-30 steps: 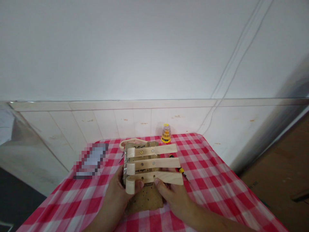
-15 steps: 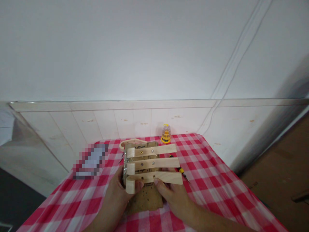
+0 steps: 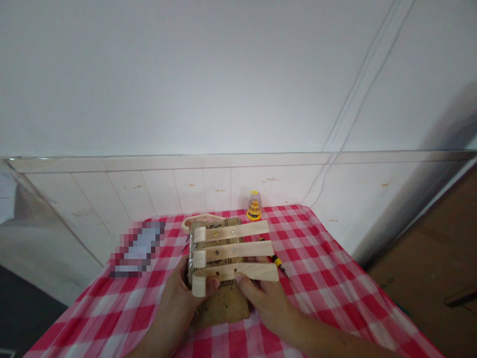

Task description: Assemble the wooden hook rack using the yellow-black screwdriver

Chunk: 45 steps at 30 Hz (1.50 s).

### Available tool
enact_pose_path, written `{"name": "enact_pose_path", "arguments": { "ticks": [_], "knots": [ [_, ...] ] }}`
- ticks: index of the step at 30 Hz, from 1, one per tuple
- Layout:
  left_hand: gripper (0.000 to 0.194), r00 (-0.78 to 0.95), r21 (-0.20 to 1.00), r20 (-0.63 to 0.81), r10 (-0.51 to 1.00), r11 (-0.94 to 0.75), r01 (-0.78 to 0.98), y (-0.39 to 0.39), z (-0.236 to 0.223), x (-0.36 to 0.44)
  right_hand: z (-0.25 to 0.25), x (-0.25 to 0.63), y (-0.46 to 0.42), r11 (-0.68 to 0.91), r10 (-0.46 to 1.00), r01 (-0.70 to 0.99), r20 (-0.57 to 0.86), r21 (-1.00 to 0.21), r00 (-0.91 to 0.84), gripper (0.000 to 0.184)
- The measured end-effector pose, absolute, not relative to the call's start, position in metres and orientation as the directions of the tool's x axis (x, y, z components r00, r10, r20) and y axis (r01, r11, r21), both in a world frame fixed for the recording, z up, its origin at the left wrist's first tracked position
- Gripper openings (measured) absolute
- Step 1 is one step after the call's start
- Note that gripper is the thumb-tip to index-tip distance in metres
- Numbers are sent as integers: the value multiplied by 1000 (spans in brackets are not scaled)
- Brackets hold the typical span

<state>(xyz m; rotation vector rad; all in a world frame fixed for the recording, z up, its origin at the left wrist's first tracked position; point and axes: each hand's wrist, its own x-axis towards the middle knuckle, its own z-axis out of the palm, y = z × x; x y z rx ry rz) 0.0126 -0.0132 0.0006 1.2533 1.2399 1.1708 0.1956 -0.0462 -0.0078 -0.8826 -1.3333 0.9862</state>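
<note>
Three pale wooden strips, a near one, a middle one and a far one, lie side by side across a brown cardboard piece with small holes. Each strip curls over at its left end. Screw heads show in the far and middle strips; the near strip has two dark holes. My left hand grips the cardboard's left side, its thumb by the near strip's curled end. From the right, my right hand holds on, thumb at the near strip's right hole. Its other fingers are mostly hidden beneath the strips.
Behind the cardboard lies another curled wooden piece. A yellow-and-black screwdriver rests right of the strips. A clear-topped yellow bit set stands near the wall. At left is a pixelated flat object on the checked tablecloth.
The whole view has shifted slightly, so everything sits a little further left. Both hands keep the same hold on the near strip and cardboard.
</note>
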Motion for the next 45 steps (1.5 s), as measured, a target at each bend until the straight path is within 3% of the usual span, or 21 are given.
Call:
{"name": "enact_pose_path", "arguments": {
  "ticks": [30, 45],
  "knots": [
    [62, 83, 997, -28, 996, 34, -65, -10, -14, 12, 5, 189, -44, 343, 938, -101, 346, -934, -14, 37],
    [62, 42, 1000, 5, 999, -5, -3, -9, -16, 11, 8, 190, -44, 355, 932, -117, 361, -927, -33, 40]
  ]
}}
